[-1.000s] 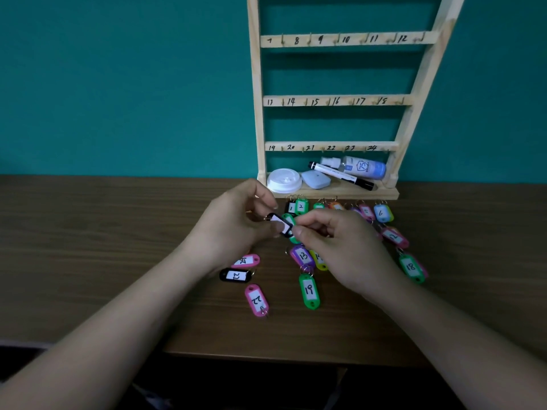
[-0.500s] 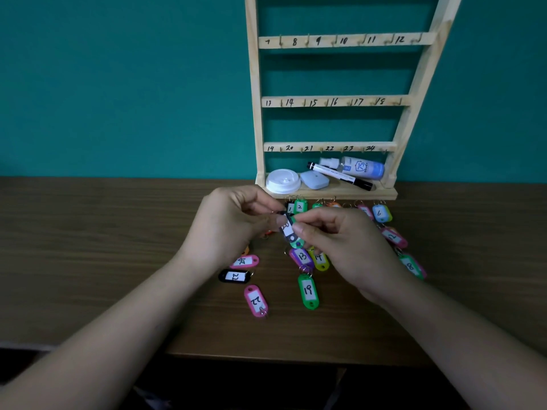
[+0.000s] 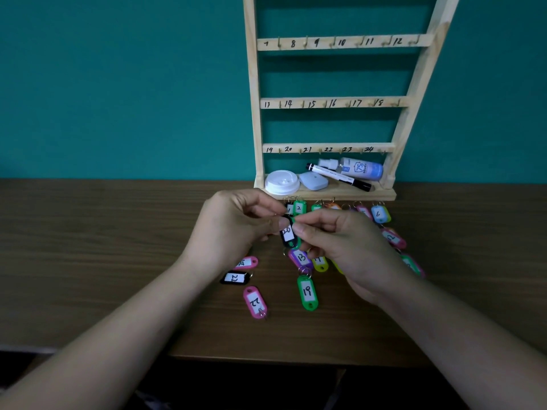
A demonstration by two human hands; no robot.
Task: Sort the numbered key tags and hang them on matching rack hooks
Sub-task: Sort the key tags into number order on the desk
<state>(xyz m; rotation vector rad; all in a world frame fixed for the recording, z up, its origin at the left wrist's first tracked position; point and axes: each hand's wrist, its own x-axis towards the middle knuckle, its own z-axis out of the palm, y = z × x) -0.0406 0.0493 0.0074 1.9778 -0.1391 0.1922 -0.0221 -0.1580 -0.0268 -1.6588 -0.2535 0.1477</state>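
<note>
A black key tag marked 20 (image 3: 287, 234) hangs upright between my two hands above the table. My left hand (image 3: 236, 229) pinches its top end by the ring. My right hand (image 3: 340, 241) pinches its right edge with thumb and forefinger. Several coloured tags lie on the table around and under my hands: green 19 (image 3: 307, 292), pink 22 (image 3: 254, 302), black 22 (image 3: 235, 278), purple 13 (image 3: 300, 257), blue 6 (image 3: 379, 213), green 2 (image 3: 299, 207). The wooden rack (image 3: 328, 103) stands behind, its bars numbered 7 to 24, with bare hooks.
On the rack's base shelf lie a white lid (image 3: 281, 182), a small pale blue case (image 3: 313, 181), a black-capped marker (image 3: 340, 176) and a spray bottle (image 3: 355, 167). The brown table (image 3: 103, 247) ends near the bottom of view. A teal wall (image 3: 118, 84) is behind.
The black tag has turned from lying sideways between my fingers to hanging upright with its number 20 facing me. Both hands have stayed close together above the pile.
</note>
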